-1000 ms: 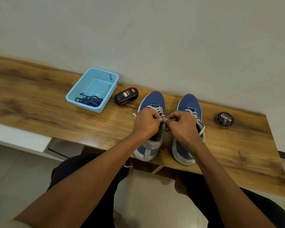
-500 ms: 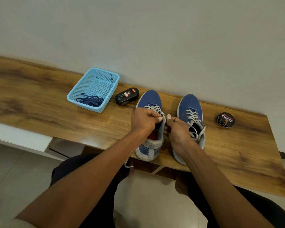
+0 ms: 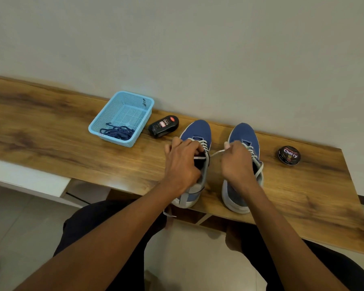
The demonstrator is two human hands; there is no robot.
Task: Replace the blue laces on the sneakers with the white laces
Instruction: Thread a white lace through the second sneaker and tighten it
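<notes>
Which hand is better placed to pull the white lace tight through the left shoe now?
Probably the right hand. It already pinches the white lace, which runs taut from the left shoe. The left hand rests on that shoe, steadying it.

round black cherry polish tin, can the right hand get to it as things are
Probably yes: the round black Cherry polish tin sits on bare wooden bench beside the right hand, nothing between, though that hand is pinching the white lace.
</notes>
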